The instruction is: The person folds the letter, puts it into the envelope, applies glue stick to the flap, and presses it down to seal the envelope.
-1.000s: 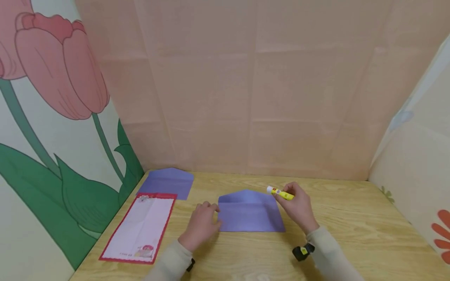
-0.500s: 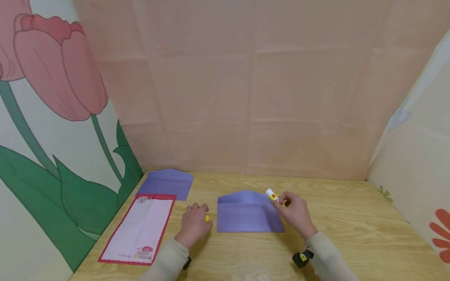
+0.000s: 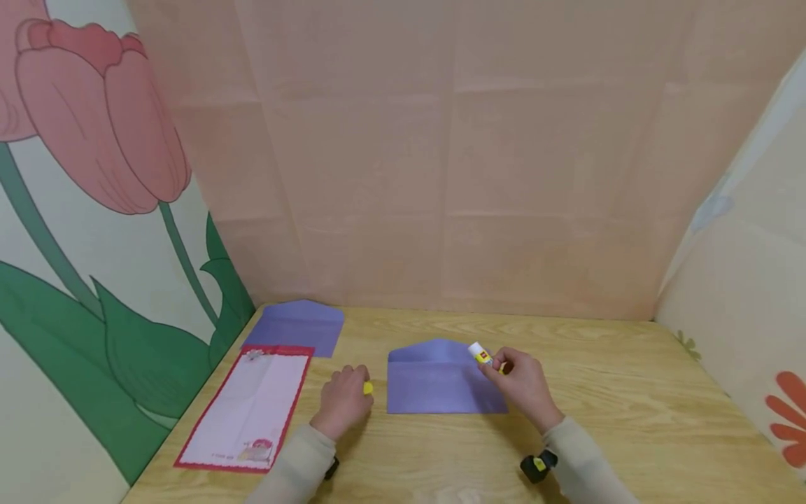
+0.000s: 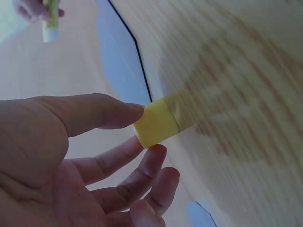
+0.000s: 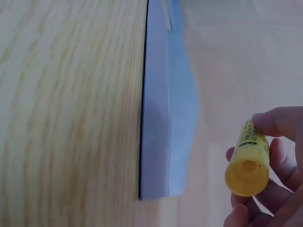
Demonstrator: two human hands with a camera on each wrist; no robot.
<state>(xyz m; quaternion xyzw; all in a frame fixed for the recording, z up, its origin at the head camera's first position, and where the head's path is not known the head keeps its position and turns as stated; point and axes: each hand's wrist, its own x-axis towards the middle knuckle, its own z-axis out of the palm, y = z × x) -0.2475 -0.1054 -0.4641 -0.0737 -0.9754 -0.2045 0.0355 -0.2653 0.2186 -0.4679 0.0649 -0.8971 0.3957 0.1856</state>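
Note:
My left hand pinches a yellow cap between thumb and fingers, low over the wooden table just left of the middle purple envelope. In the left wrist view the cap's far end seems to meet the tabletop, though I cannot tell if it touches. Above the envelope's right side, my right hand holds a yellow glue stick, tilted with its white end up and to the left. The right wrist view shows the round yellow end of the glue stick. The envelope lies flat with its flap unfolded away from me.
A second purple envelope lies at the back left, its flap also unfolded. In front of it is a red-bordered sheet of letter paper. A pinkish sheet hangs behind the table, with printed panels at both sides.
My left hand has moved left, away from the envelope, and the yellow cap now shows in it. In my right hand the glue stick has tipped more upright and shifted slightly left.

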